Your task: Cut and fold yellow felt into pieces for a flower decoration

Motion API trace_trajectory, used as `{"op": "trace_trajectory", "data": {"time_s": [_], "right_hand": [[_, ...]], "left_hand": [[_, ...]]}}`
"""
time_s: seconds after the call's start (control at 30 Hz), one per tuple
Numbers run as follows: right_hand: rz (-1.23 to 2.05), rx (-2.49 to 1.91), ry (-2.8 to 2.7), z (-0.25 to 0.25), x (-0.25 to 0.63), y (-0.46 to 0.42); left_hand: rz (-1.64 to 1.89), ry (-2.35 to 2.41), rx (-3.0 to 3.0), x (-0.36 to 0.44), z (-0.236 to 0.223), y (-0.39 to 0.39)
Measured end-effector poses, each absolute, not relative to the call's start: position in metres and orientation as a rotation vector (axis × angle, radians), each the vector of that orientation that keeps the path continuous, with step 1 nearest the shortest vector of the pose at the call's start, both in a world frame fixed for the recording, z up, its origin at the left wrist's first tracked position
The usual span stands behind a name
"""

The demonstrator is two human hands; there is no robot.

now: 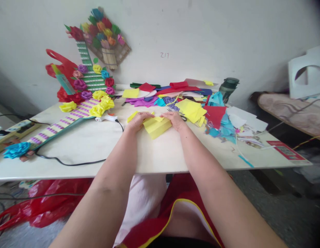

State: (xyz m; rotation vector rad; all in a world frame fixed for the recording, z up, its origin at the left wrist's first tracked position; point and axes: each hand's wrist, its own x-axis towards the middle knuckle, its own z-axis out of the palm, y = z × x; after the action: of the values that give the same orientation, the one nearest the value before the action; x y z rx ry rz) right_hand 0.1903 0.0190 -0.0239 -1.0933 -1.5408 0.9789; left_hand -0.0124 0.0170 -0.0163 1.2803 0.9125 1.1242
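Note:
Between my two hands lies a yellow sheet of paper (157, 128) with crease lines across it and its far edge partly folded over. My left hand (137, 121) pinches its upper left corner, and my right hand (175, 121) pinches the upper right one. A bit of yellow paper (132, 116) pokes out behind my left fingers. Scissors (184, 118) show partly beside my right hand, mostly hidden. Just beyond it rests a stack of yellow paper pieces (192, 111).
Coloured paper sheets (147, 96) are heaped along the wall. A white glue gun (106, 118) with a black cord lies left, beside a board with paper roses (102, 105). Scraps (225, 129) and a dark bottle (228, 89) are on the right.

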Motion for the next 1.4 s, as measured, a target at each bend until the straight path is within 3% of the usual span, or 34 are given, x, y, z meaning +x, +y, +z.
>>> {"op": "trace_trajectory", "data": {"time_s": [0.4, 1.4], "right_hand": [[1.349, -1.072, -1.345, -0.018, 0.187, 0.012], [1.355, -1.091, -1.308, -0.013, 0.182, 0.007]], "left_hand": [[1.064, 0.889, 1.316, -0.015, -0.017, 0.019], [1.038, 0.917, 1.469, -0.017, -0.011, 0.015]]}}
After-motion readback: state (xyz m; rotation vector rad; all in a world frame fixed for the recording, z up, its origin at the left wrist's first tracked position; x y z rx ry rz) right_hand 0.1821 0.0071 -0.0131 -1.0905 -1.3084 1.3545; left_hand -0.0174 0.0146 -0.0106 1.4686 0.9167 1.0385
